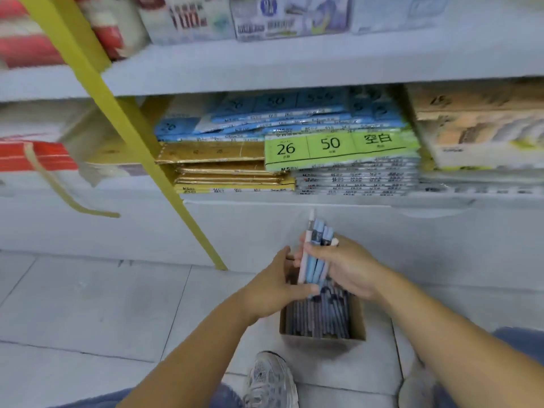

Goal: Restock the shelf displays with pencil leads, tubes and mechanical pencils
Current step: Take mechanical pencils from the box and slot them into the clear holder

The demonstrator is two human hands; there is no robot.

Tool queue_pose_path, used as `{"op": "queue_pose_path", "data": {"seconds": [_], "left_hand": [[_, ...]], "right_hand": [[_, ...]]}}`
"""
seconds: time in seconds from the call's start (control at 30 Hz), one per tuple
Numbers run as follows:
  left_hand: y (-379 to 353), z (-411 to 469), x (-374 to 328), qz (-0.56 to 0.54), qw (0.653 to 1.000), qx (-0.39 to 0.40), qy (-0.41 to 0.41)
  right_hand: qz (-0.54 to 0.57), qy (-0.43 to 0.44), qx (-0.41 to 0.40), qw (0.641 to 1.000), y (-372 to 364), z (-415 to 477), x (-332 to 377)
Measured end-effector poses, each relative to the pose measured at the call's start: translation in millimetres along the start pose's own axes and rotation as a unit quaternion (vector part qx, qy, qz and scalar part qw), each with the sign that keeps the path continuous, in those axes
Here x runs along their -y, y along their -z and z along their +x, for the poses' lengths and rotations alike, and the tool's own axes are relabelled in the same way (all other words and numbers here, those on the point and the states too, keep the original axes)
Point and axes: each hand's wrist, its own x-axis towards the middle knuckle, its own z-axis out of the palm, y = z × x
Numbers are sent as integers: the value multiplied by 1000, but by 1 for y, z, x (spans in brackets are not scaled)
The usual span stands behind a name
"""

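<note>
Grey tiled floor, white shelf; left hand, right hand fingers grip pencils.

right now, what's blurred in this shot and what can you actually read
Head view: top-shelf packages are motion-blurred, unreadable; the green label reads 26 and 50 clearly; the pencils look soft; the wide lens bows the shelf edge; light is even.

Carton on the floor before the shelf; pencils, seemingly, lie in it; shoe nearer.
</note>
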Motion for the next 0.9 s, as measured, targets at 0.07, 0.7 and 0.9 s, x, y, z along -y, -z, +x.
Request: {"op": "queue_pose_path", "data": {"seconds": [0.07,0.7,0.9], "left_hand": [[8,-12,-44,-34,998,47,-34],[44,-37,-295,-84,942,-92,-311],[67,-15,-302,-130,921,-196,-312]], "right_hand": [[-10,65,1,998,-16,-29,47],[-205,406,-134,880,-21,-108,311],[-120,552,-270,780,-16,-100,350]]}}
